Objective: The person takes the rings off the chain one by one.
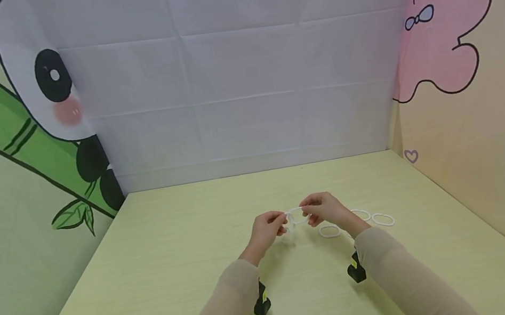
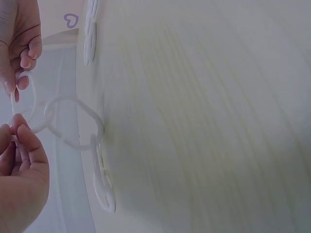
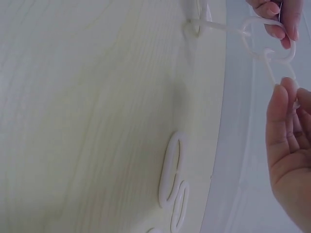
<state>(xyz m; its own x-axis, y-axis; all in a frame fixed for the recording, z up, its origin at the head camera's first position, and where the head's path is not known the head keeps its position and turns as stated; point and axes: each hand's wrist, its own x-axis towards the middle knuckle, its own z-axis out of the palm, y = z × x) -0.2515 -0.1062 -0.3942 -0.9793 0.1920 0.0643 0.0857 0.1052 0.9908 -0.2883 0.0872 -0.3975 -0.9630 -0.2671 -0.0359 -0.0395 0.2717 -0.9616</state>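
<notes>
Person's L hand (image 1: 266, 228) & R hand (image 1: 325, 207) are up over the table (image 1: 185, 231), nr each other. L grip pinches a white oval link (image 3: 244, 42) btwn thumb & fingers; R grip pinches a 2nd link (image 3: 270, 72), hooked thru L's. More joined links (image 2: 100, 127) hang from L's one, down twd the table. Loose white ovals (image 3: 166, 174) lie on the table abt the R wrist: 1 to its L, 2 to its R, nr each other. Beige sleeves (image 1: 219, 302), blk box (image 1: 261, 302) under each wrist. White sheet (image 1: 240, 73) hangs behind.
</notes>
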